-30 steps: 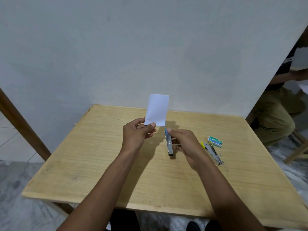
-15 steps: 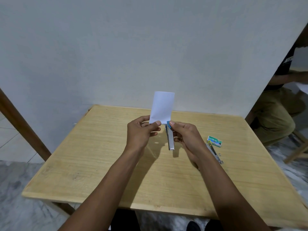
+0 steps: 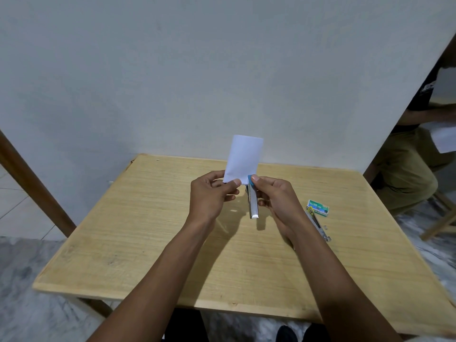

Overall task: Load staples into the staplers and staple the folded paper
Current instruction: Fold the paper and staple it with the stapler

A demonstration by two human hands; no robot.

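Note:
My left hand (image 3: 212, 196) pinches the lower edge of a white folded paper (image 3: 244, 159), held upright above the table. My right hand (image 3: 276, 198) grips a small metal stapler with a blue tip (image 3: 253, 201); its blue front end meets the paper's lower right corner, with my thumb on top. A second stapler with a yellow part (image 3: 317, 224) lies on the table to the right, partly hidden behind my right wrist. Beside it sits a green box of staples (image 3: 318, 207).
The wooden table (image 3: 148, 243) stands against a white wall. A wooden post (image 3: 32, 183) leans at the left. Another person sits at the right (image 3: 414, 164) near a wooden stool leg (image 3: 441, 223). A few loose staples (image 3: 325, 227) lie by the second stapler.
Both hands have risen and come together. The stapler's blue tip has moved up from below the paper to its lower right corner.

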